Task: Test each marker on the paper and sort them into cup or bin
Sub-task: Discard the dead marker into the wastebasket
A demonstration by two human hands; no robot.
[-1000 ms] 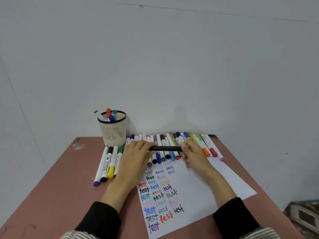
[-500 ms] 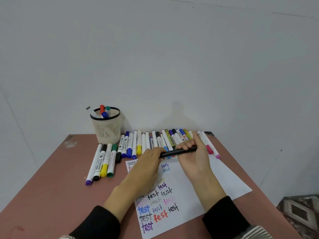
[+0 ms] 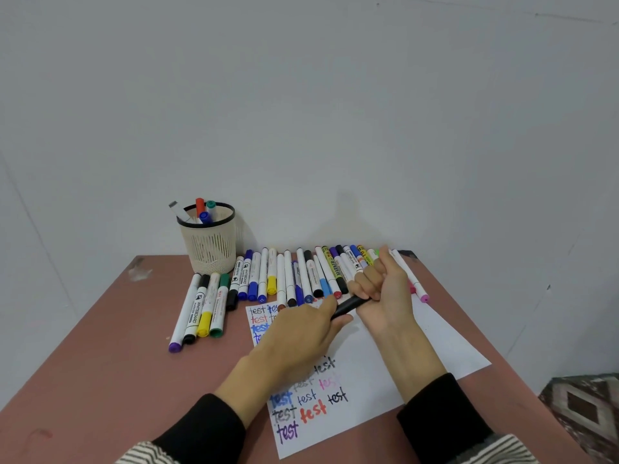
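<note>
Both hands grip the black marker (image 3: 348,304) between them: left hand (image 3: 301,333) apparently pinching its end, right hand (image 3: 385,289) fisted.

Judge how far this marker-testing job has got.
Done: the paper carries many "test" words, and the cup holds several markers. In hand: both the left hand and right hand grip a black marker. Left: the long row of markers behind.

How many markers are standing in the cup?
4 show in the cup: a white one leaning left, an orange-red one, a blue one, and a green one. More may hide inside.
</note>
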